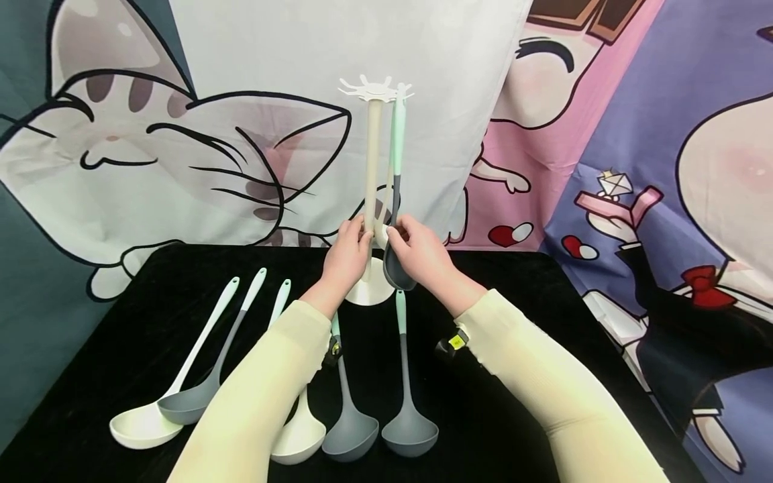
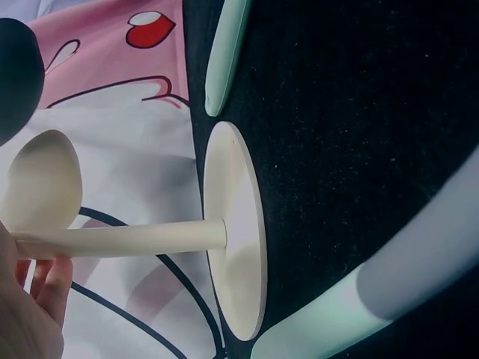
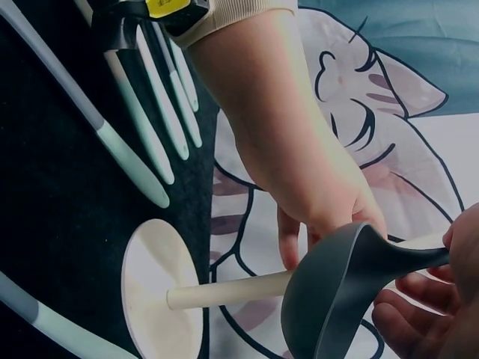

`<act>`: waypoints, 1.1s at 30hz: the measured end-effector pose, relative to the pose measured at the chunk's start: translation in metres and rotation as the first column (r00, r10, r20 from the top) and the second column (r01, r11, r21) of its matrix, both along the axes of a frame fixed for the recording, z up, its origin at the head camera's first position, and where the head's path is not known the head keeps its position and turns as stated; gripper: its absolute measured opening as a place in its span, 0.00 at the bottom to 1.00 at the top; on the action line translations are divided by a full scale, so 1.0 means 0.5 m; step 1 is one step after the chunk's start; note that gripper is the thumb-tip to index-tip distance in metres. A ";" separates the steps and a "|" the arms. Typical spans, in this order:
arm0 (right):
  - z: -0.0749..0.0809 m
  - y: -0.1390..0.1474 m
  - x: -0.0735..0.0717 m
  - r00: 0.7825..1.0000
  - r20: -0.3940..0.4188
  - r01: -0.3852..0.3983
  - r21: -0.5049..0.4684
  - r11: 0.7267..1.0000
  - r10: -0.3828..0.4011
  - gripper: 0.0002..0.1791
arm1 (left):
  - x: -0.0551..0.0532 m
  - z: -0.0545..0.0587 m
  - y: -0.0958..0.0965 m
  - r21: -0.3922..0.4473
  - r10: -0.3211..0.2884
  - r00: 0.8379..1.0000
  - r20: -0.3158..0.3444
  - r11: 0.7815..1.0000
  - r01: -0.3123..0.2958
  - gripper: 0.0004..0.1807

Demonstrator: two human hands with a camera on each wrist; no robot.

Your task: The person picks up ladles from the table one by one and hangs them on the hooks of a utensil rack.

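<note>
A cream utensil stand (image 1: 374, 154) rises at the table's back, with a round base and a ring of hooks on top. My left hand (image 1: 347, 258) grips its pole low down. In my right hand (image 1: 419, 248) is a dark grey ladle (image 1: 397, 272), pinched at the neck just above its bowl. It stands upright, bowl down, its mint handle reaching the hooks; whether it is hooked I cannot tell. Behind the pole hangs a cream ladle (image 2: 45, 179), bowl down. In the right wrist view the grey bowl (image 3: 322, 299) covers part of the pole.
On the black tabletop (image 1: 483, 416) lie several more ladles: a white one (image 1: 145, 428) and a grey one (image 1: 190, 402) overlapping at left, a white one (image 1: 298, 436) partly under my left sleeve, and two grey ones (image 1: 350, 433) in front. A cartoon-printed cloth (image 1: 241, 154) hangs behind.
</note>
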State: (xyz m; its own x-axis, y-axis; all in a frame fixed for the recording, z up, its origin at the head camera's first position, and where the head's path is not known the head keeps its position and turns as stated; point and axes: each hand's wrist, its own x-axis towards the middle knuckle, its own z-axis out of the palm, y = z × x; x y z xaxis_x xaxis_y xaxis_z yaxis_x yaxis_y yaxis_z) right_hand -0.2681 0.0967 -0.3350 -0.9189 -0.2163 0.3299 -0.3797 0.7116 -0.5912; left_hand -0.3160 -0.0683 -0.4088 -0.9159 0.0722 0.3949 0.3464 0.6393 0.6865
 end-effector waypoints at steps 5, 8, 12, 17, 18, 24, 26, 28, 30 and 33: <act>-0.007 0.000 -0.011 0.999 0.038 0.004 -0.021 1.000 -0.003 0.12 | -0.001 0.001 0.000 -0.001 -0.017 1.000 0.023 1.000 0.017 0.24; -0.013 -0.004 -0.017 0.999 0.045 -0.004 -0.036 0.999 0.005 0.12 | 0.000 0.004 -0.006 -0.004 -0.013 0.999 0.037 1.000 0.013 0.24; -0.021 -0.008 -0.021 0.999 0.044 0.003 -0.060 0.998 0.000 0.13 | 0.001 0.008 -0.014 -0.003 -0.019 0.999 0.043 1.000 0.019 0.24; -0.031 0.002 -0.017 0.999 0.033 0.022 -0.080 0.997 -0.020 0.17 | -0.001 0.010 -0.012 -0.001 -0.037 0.998 0.054 0.999 0.037 0.25; -0.033 0.005 -0.016 0.999 0.032 0.022 -0.083 0.996 -0.019 0.17 | -0.001 0.011 -0.011 0.001 -0.035 0.998 0.057 0.999 0.035 0.25; -0.046 0.026 0.002 0.999 0.008 0.035 -0.082 0.996 -0.035 0.16 | -0.001 0.015 -0.007 0.003 -0.037 0.997 0.065 0.999 0.036 0.24; -0.053 0.033 0.010 0.999 0.003 0.044 -0.062 0.997 -0.044 0.14 | 0.000 0.015 -0.007 0.002 -0.037 0.997 0.066 0.999 0.037 0.25; -0.060 0.041 0.019 0.998 0.008 0.055 -0.038 0.998 -0.055 0.14 | -0.001 0.014 -0.008 0.000 -0.036 0.997 0.066 0.999 0.036 0.25; -0.067 0.050 0.028 0.998 0.020 0.064 -0.007 0.998 -0.064 0.13 | -0.001 0.013 -0.008 -0.001 -0.037 0.997 0.069 0.999 0.037 0.25; -0.074 0.064 0.040 0.997 0.028 0.076 0.033 0.997 -0.077 0.12 | -0.002 0.011 -0.008 0.000 -0.038 0.997 0.068 0.999 0.038 0.25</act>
State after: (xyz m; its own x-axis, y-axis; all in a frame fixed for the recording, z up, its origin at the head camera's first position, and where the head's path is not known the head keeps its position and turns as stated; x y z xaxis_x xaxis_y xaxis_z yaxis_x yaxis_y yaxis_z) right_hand -0.2480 0.1284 -0.3719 -0.9424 -0.1550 0.2963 -0.3061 0.7566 -0.5779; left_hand -0.3171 -0.0721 -0.4032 -0.9373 0.1083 0.3314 0.3230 0.6272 0.7087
